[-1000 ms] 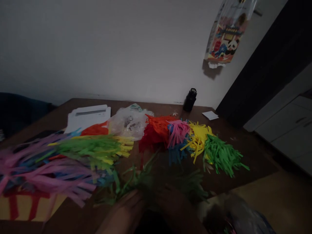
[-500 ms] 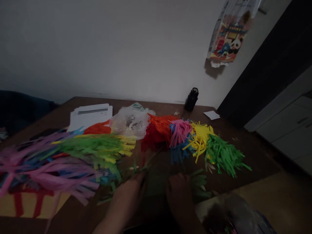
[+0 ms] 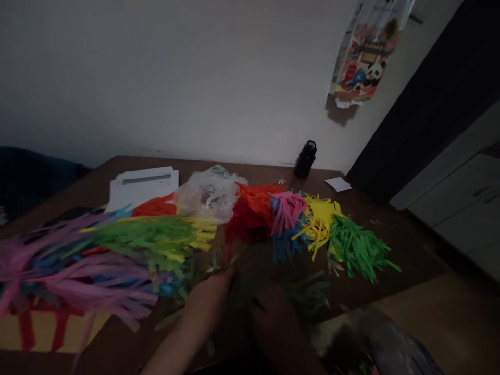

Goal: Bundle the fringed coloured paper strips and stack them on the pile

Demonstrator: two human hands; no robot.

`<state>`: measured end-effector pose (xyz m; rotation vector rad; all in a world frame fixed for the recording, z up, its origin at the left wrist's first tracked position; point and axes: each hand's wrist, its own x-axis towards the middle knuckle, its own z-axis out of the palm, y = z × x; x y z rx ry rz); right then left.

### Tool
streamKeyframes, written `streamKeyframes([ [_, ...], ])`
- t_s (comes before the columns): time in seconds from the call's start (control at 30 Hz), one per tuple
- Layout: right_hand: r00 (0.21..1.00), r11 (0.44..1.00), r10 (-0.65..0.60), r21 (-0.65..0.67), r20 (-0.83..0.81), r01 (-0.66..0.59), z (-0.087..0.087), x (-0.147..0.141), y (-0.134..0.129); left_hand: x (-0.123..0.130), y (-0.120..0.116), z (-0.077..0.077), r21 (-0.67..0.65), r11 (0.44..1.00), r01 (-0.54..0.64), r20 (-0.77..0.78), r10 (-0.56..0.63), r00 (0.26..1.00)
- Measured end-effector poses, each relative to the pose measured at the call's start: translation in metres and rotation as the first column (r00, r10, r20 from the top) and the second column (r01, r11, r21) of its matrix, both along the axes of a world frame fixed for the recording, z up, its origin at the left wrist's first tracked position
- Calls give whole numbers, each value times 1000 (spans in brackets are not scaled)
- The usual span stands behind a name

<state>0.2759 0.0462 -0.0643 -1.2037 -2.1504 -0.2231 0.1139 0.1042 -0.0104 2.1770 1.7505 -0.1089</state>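
Dark green fringed paper lies on the brown table at the near middle, dim and partly hidden by my hands. My left hand is at its left part, with the fingers turned away and lost in shadow. Close by on the right, my right hand is over the paper with its fingers bent; what they hold, if anything, is too dark to tell. Light green and yellow strips and pink strips spread out left of my left hand.
Behind my hands lie red, pink, yellow and green tassels. A clear plastic bag, white papers, a black bottle and a white card are farther back. A plastic bag sits at lower right.
My right hand has moved left and slightly nearer, closer to my left hand. The dark green strips between and beside the hands have shifted. The view has moved slightly.
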Motion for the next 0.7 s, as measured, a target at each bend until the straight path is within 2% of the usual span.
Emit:
streamKeyframes([
  [0.1,1000,998,17,64,7,-18,-6,-1,5,-7,-4,3,111,993,26,6,-27,1000],
  [0.17,998,994,52,96,27,-55,-6,1,7,-14,-10,-3,285,950,129,52,-150,987],
  [0.27,999,996,52,74,1,-52,-1,5,7,-22,-21,-28,556,783,279,133,-415,900],
  [0.33,997,999,43,3,-67,-43,3,8,4,-23,-26,-48,667,697,262,159,-477,864],
  [0.4,991,994,53,-87,-124,-64,9,9,0,-22,-28,-62,739,645,196,185,-474,861],
  [0.5,991,976,93,-189,-92,-109,13,8,-5,-19,-30,-70,763,630,148,228,-476,849],
  [0.63,991,988,106,-119,83,-96,4,10,-6,-23,-36,-75,760,633,147,263,-507,821],
  [0.7,991,991,78,-113,105,-66,-1,17,-5,-30,-39,-79,770,628,114,284,-497,820],
])
